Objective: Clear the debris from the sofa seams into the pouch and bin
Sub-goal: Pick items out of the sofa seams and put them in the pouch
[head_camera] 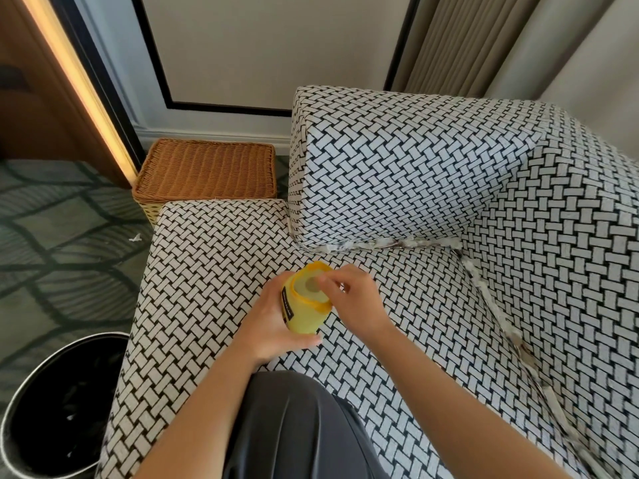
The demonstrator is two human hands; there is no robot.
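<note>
Dark trousers point(294, 426) fill the near edge. Just beyond, over the sofa point(214, 271) seat, the left hand point(273, 326) grips a yellow pouch point(306, 316). The right hand point(356, 302) curls its fingertips at the pouch's open mouth; whether they pinch anything is unclear. White debris point(380, 243) lines the far and right seams. A black bin point(52, 409) stands near left.

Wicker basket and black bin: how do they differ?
The wicker basket is square, tan and woven; the black bin is round, glossy, with a silvery rim. The wicker basket shows a flat woven top, while the black bin is open, with white scraps inside. The wicker basket sits by the wall; the black bin stands nearer the camera. Both rest on the carpet beside the sofa.
</note>
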